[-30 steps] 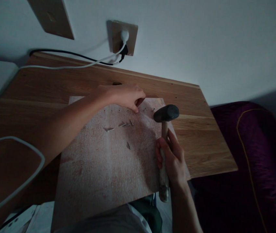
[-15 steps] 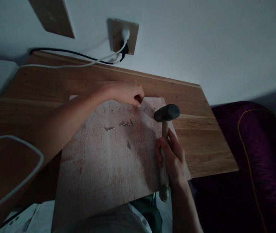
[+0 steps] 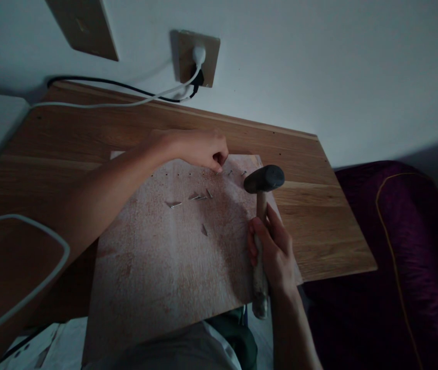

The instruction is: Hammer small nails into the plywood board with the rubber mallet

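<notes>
My left hand point(image 3: 205, 148) is closed in a pinch at the far edge of a wooden board point(image 3: 153, 272), its fingertips on a small nail standing at the row of dark holes. My right hand point(image 3: 273, 244) is wrapped around the wooden handle of a mallet point(image 3: 264, 179) with a black head, held up over the board's right side. To the right of the pinch stand two more nails, one nail point(image 3: 230, 172) nearer and another nail point(image 3: 244, 173) beside the mallet head. Several loose nails point(image 3: 200, 197) lie mid-board, with a single nail point(image 3: 176, 205) to their left and another closer to me.
Beneath the board is a wooden tabletop point(image 3: 319, 221) set against the wall. A wall socket point(image 3: 207, 51) holds plugs with a white cable point(image 3: 107, 106) and a black cable. Purple fabric point(image 3: 419, 231) is at the right. A white cable loop hangs in front of my left forearm.
Almost nothing differs. My left hand stays at the nail, and the mallet in my right hand has shifted only very slightly.
</notes>
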### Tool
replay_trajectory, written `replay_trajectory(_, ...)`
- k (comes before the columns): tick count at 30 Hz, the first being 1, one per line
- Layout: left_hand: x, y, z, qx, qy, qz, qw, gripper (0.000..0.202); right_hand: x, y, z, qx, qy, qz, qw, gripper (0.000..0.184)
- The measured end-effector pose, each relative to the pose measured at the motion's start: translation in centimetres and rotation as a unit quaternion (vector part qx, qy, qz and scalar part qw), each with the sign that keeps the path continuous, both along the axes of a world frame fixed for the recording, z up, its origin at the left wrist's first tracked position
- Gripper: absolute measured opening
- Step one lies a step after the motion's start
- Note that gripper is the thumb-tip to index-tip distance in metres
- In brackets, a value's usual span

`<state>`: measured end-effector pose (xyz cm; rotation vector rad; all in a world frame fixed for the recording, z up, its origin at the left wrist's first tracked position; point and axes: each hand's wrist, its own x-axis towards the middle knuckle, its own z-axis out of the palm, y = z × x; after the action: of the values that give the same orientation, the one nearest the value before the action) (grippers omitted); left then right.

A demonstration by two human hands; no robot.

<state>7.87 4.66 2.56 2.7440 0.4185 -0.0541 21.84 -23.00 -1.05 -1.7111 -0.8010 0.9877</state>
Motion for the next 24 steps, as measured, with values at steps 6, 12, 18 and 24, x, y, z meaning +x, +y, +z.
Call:
replay_trajectory(6, -0.01, 0.20, -0.35, 0.009, -0.012, -0.019, 1.000, 0.019, 0.01, 0.05, -0.14, -0.002, 0.003, -0.012, 1.000, 0.036)
replay_trajectory(12, -0.23, 0.05, -0.33, -0.003, -0.022, -0.021, 1.000, 0.023, 0.14, 0.00, -0.33, 0.003, 0.007, -0.003, 1.000, 0.032)
replay_trajectory(18, -0.07, -0.24, 0.16, -0.013, 0.003, 0.006, 1.000, 0.027, 0.09, -0.10, -0.26, 0.010, 0.005, -0.004, 1.000, 0.032)
replay_trajectory(24, 0.16, -0.73, 0.25, 0.002, 0.008, 0.010, 1.000, 0.022, 0.22, -0.16, -0.61, 0.010, 0.004, 0.000, 1.000, 0.032)
